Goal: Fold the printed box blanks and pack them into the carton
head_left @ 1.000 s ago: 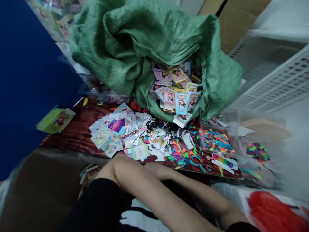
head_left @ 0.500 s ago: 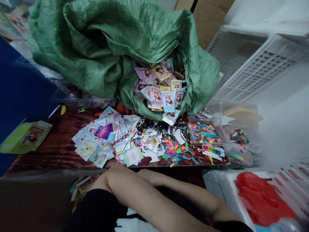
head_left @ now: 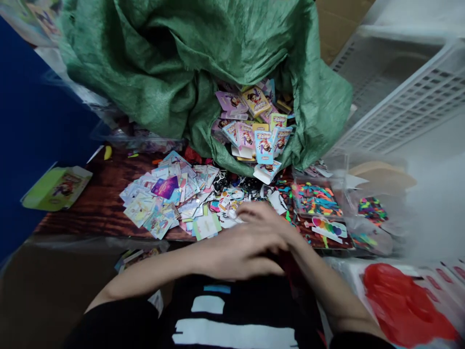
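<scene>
White-edged, many-coloured cut-outs [head_left: 232, 195] lie jumbled and overlapping, partly hidden, just in front of the sack [head_left: 323, 111].

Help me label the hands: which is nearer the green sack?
Right: the right hand is just short of the green sack; the left hand is farther back from it.

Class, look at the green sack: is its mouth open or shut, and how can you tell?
Open. The green sack gapes at the front, and small printed boxes show inside its mouth.

Dim light — lower left in shadow; white basket [head_left: 405, 99] stretched, soft.
</scene>
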A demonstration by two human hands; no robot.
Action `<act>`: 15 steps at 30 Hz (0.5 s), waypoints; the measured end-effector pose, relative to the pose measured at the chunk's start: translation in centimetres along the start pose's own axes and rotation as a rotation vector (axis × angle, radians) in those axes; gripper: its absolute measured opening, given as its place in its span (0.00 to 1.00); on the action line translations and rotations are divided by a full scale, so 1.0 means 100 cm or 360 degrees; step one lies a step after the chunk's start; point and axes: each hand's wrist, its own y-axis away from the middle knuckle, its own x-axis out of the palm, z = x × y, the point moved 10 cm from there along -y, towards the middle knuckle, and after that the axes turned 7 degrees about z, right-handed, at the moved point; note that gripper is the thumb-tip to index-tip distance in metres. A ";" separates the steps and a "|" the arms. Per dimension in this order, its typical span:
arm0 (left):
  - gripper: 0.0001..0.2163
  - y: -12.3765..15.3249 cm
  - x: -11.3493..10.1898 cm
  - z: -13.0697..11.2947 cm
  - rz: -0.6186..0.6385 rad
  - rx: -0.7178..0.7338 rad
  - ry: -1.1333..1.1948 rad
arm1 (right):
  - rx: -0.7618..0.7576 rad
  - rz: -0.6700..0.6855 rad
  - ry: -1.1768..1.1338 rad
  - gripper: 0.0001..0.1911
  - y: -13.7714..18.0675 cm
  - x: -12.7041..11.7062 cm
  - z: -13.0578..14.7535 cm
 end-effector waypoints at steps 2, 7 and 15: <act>0.12 0.026 -0.026 0.053 -0.0259 -0.0327 0.0064 | 0.0036 -0.0498 0.0344 0.14 0.003 -0.050 -0.020; 0.16 0.078 -0.027 0.145 -0.0575 -0.0670 0.0406 | 0.0129 -0.1085 0.1085 0.23 -0.008 -0.105 -0.058; 0.20 0.099 -0.038 0.146 -0.0875 -0.0477 0.0791 | -0.0077 -0.1458 0.0320 0.15 0.047 -0.141 -0.042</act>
